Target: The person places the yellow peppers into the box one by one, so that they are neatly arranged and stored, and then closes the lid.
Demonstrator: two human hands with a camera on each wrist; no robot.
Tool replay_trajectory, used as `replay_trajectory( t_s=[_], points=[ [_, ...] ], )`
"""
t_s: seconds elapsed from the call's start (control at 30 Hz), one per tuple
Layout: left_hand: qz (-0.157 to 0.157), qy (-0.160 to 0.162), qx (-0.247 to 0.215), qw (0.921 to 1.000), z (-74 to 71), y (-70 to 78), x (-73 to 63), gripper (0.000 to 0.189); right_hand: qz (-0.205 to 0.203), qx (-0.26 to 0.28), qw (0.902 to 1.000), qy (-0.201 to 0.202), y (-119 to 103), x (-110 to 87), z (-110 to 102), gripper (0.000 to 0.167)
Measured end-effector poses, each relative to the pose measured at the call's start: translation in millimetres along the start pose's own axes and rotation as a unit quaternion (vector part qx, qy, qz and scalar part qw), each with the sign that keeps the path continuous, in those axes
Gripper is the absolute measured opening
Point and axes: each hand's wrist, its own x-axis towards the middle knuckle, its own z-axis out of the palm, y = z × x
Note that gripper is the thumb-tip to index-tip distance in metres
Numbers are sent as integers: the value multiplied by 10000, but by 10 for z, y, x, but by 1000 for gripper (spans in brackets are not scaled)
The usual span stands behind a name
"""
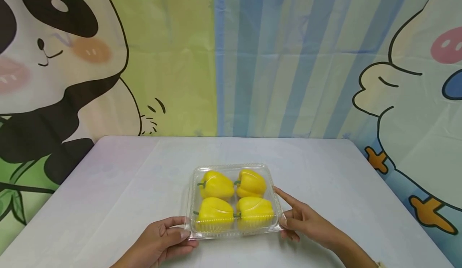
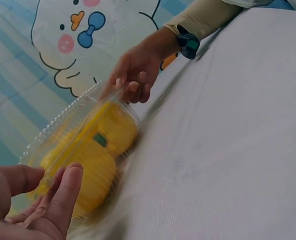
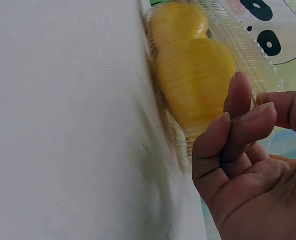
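Observation:
A clear plastic clamshell box (image 1: 236, 236) holds several yellow bell peppers (image 1: 216, 185) with green stems, in two rows under its clear lid. My left hand (image 1: 162, 238) pinches the rim at the box's near left corner, thumb on top and fingers beneath. At the near right corner my right hand (image 1: 306, 222) grips the rim between thumb and fingers, its index finger stretched along the right side. In the left wrist view, both hands hold opposite ends of the box, close over the tabletop. The right wrist view shows the right hand's lower fingers (image 3: 210, 145) curled below the rim.
A white-covered table (image 1: 126, 187) lies under the box, its far edge against a printed cloth backdrop (image 1: 180, 59) with a panda and a white cartoon animal. A dark band (image 2: 188, 44) circles the right wrist, below a beige sleeve (image 2: 202, 22).

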Motion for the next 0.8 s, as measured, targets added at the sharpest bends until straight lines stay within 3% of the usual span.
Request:
replay_trajectory(
  t_s=[0.33, 0.5, 0.8],
  points=[
    [99, -15, -72, 9999, 3, -21, 27, 59, -458, -257, 9979, 368, 77, 24, 23, 71],
    [111, 6, -172, 9998, -6, -30, 40, 58, -472, -222, 9981, 321, 84, 32, 22, 70],
    [101, 251, -145, 9995, 5, -33, 42, 59, -844, -250, 9961, 109, 92, 30, 32, 72]
  ],
)
